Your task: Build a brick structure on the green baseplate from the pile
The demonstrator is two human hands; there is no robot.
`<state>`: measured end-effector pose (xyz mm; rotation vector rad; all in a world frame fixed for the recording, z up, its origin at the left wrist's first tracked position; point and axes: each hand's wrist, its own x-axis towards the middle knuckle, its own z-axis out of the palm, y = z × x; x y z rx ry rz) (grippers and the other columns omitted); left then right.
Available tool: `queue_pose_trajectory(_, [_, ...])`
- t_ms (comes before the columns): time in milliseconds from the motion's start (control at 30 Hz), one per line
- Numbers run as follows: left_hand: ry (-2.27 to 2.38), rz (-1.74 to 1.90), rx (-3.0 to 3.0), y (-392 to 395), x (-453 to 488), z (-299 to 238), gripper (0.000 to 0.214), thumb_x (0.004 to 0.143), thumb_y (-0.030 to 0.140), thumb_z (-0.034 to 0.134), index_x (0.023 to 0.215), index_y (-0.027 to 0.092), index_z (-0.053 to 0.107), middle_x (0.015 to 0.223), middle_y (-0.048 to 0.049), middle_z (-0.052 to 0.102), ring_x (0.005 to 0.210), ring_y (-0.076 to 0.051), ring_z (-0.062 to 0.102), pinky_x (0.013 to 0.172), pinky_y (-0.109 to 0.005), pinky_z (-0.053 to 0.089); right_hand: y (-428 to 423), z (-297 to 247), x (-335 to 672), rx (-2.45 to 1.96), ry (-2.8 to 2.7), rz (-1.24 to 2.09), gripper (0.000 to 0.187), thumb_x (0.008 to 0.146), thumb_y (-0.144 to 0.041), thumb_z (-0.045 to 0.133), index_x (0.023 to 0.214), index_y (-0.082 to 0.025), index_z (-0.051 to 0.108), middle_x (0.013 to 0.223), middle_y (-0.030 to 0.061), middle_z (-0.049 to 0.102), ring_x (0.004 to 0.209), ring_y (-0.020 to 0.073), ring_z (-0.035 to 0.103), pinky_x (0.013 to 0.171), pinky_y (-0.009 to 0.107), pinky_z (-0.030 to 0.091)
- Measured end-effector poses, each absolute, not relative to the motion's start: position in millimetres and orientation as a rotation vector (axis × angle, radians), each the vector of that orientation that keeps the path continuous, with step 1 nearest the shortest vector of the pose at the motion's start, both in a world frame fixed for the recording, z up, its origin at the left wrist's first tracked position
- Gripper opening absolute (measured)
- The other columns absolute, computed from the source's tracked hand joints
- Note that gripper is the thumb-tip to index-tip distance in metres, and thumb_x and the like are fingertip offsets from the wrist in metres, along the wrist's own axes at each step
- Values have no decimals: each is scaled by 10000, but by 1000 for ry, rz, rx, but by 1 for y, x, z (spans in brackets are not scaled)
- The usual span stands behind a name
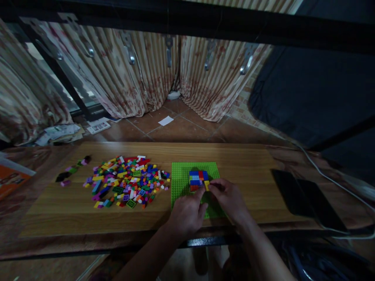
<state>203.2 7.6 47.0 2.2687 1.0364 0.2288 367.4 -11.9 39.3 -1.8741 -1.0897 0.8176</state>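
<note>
A green studded baseplate (179,175) lies on the wooden board, with a block of blue, red, light blue and orange-red toy bricks (194,178) on it. At the block's right side, my right hand (230,197) pinches a yellow brick (206,185) between thumb and fingertips. Whether that brick is seated on the studs, I cannot tell. My left hand (187,214) reaches over the plate's front part, its index fingertip at the front edge of the block. Its thumb stands apart, and I see nothing held in it. The left fingers partly cover the block's front.
Left of the plate spreads a pile of loose multicoloured bricks (125,181). A few dark, green and purple pieces (72,169) lie farther left. Two dark flat panels (304,199) rest on the right of the wooden board (249,160). A white cable (331,177) runs along the right.
</note>
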Motion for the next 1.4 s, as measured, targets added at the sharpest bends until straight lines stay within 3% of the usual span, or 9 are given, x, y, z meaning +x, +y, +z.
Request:
queue_pose_trajectory(300, [1042,214,2309,7,202,46,495,924,319,407,1403,199,389,860,-59,719,821,-237,678,766,-365,521,-8,38,366,-1776,-840,1023,318,623,-441,705,788,-170,677,615,4,645,526,149,569,502,276,440])
queue_pose_trajectory(700, [1009,125,2377,5,203,49,546,933,322,387,1453,184,288,976,-88,725,869,-252,687,760,-375,533,-1,43,366,-1713,-696,1123,277,527,-332,765,728,-183,647,604,-19,632,523,131,569,487,269,483])
queue_pose_trajectory(833, [1041,121,2411,5,203,47,519,938,315,387,1435,175,335,976,-94,727,882,-244,687,782,-372,533,2,44,366,-1700,-683,1151,247,522,-284,748,718,-183,636,611,-19,631,519,127,571,476,260,482])
queue_pose_trajectory(1100, [1093,230,2371,5,198,52,426,923,302,438,1335,204,484,960,-65,732,855,-210,686,773,-324,526,1,38,364,-1695,-760,1090,227,577,-300,739,744,-175,649,585,-22,629,485,110,549,466,236,452])
queue_pose_trajectory(1400, [1310,501,2237,30,163,66,341,921,306,460,1210,196,603,828,-49,726,717,-170,669,711,-271,500,5,44,371,-1798,-781,1023,325,727,-498,650,733,-173,638,665,29,652,487,106,545,446,225,434])
